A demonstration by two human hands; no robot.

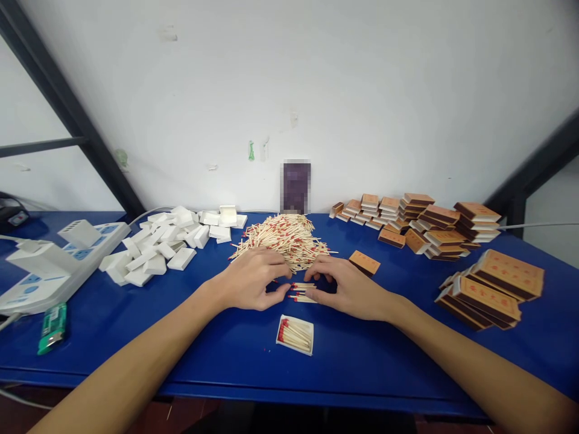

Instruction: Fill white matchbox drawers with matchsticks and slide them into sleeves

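A few loose matches (pixel 302 287) with red heads lie side by side on the blue table, between my two hands. At their head ends is my left hand (pixel 256 278), its thumb and forefinger curved and apart. My right hand (pixel 346 286) is at their other ends, thumb over the sticks and fingers curled but spaced apart. Just beyond both hands rises a large heap of matches (pixel 284 238). Nearer the table's front edge, a white matchbox tray (pixel 310 348) holds several matches, heads to the left.
White empty matchbox trays (pixel 167 235) are piled at the left. Orange-brown matchboxes (pixel 446 217) stand stacked at the right, with more (pixel 491 289) nearer me. One box sleeve (pixel 364 263) lies behind my right hand. A power strip (pixel 67 271) and a green packet (pixel 53 327) are far left.
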